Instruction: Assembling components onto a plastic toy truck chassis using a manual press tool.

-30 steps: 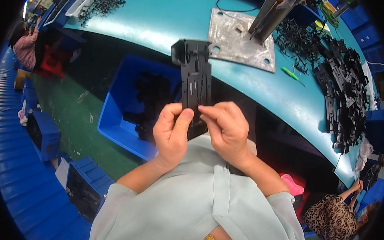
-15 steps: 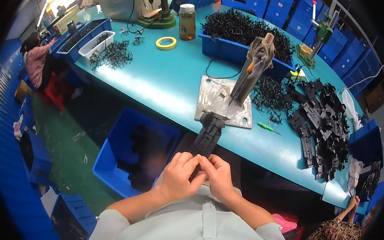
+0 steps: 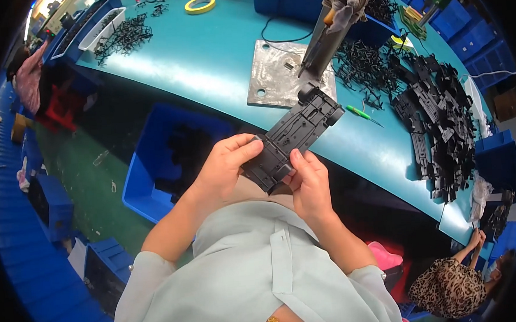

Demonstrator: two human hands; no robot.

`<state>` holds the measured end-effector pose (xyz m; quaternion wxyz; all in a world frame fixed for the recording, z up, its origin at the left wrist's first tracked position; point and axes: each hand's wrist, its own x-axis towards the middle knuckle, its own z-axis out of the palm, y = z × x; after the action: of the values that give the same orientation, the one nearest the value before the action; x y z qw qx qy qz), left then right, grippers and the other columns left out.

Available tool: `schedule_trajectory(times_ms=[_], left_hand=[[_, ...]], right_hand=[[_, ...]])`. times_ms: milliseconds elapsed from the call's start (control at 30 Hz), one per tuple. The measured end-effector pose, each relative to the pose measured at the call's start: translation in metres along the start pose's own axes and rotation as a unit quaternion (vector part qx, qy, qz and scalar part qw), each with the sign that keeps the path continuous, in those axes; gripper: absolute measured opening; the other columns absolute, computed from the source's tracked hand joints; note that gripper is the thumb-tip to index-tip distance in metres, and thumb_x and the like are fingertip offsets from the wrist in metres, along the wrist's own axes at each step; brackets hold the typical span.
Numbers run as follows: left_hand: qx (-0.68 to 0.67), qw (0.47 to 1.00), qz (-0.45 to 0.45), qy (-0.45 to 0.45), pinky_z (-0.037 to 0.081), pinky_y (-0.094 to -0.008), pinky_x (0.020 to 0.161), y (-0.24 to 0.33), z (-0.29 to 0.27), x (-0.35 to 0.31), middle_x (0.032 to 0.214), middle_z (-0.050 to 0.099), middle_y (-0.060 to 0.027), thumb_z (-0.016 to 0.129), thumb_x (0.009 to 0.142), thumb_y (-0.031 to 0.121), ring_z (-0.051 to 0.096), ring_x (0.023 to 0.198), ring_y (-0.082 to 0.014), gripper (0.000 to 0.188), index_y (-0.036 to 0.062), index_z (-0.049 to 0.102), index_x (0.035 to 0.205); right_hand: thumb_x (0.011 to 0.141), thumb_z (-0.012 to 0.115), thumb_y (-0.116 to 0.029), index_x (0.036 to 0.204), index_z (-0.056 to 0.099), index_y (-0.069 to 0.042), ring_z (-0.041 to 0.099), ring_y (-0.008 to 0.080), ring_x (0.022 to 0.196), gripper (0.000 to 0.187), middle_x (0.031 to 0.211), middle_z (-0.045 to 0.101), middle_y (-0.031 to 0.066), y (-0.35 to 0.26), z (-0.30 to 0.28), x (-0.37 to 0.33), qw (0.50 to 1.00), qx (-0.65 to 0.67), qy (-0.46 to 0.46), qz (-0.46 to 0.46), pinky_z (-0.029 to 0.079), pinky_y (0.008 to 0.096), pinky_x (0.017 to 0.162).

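Note:
A black plastic toy car chassis (image 3: 297,128) with wheels at its far end is held between my two hands, slanting up to the right over the table edge. My left hand (image 3: 226,162) grips its near left side, thumb on top. On the near right side, my right hand (image 3: 310,181) pinches it with thumb and fingers. Just beyond the chassis sits a metal plate (image 3: 265,73) with an upright post (image 3: 323,44) wrapped in cloth at the top. A green-handled screwdriver (image 3: 357,112) lies to the right of the wheels.
Many black chassis (image 3: 442,116) are heaped on the right of the teal table (image 3: 177,66). Small black parts (image 3: 364,65) lie near the post, beside a blue bin (image 3: 279,5). Yellow tape (image 3: 199,5) lies farther back. Below left stands a blue crate (image 3: 137,185). Co-workers sit left and lower right.
Both hands have moved apart and raised the chassis. It now shows its flat, detailed side and wheels, tilted to the right. My view has shifted lower and nearer.

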<state>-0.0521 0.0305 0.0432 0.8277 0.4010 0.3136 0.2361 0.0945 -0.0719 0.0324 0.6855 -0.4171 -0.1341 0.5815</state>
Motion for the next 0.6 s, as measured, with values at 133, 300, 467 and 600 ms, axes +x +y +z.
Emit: schedule_trajectory(times_ms=[133,300,467,600], left_hand=[[-0.032,0.999,-0.007,0.005,0.051,-0.0258,0.074,-0.001,0.003,0.006,0.094,0.066,-0.0063,0.057,0.094,0.021,0.063,0.083,-0.0121,0.027,-0.0024,0.061,0.106],[-0.047,0.999,0.002,0.006,0.051,-0.0268,0.075,0.000,0.010,0.018,0.095,0.065,-0.0065,0.057,0.095,0.024,0.062,0.083,-0.0122,0.029,-0.0027,0.061,0.105],[-0.071,0.997,0.017,0.024,0.052,-0.0272,0.073,0.004,0.018,0.034,0.093,0.065,-0.0071,0.059,0.094,0.027,0.062,0.081,-0.0127,0.031,-0.0034,0.061,0.102],[-0.079,0.995,0.033,0.048,0.053,-0.0278,0.070,0.003,0.019,0.050,0.091,0.064,-0.0078,0.060,0.093,0.026,0.062,0.078,-0.0131,0.029,-0.0026,0.061,0.099]], right_hand=[[0.096,0.053,-0.020,0.110,0.058,0.001,0.062,0.0141,0.089,0.026,0.104,0.065,0.0083,-0.008,-0.007,0.002,1.000,-0.020,-0.022,0.008,0.050,0.0296,0.080],[0.096,0.051,-0.020,0.108,0.058,0.000,0.060,0.0145,0.091,0.024,0.104,0.065,0.0078,-0.021,-0.017,0.011,0.997,0.011,-0.051,0.051,0.048,0.0311,0.081],[0.096,0.051,-0.019,0.108,0.057,0.000,0.059,0.0160,0.095,0.023,0.106,0.064,0.0082,-0.030,-0.017,0.025,0.995,0.040,-0.053,0.079,0.046,0.0329,0.083],[0.095,0.052,-0.018,0.109,0.056,0.000,0.059,0.0170,0.096,0.023,0.108,0.063,0.0085,-0.029,-0.016,0.032,0.996,0.050,-0.028,0.064,0.047,0.0332,0.082]])
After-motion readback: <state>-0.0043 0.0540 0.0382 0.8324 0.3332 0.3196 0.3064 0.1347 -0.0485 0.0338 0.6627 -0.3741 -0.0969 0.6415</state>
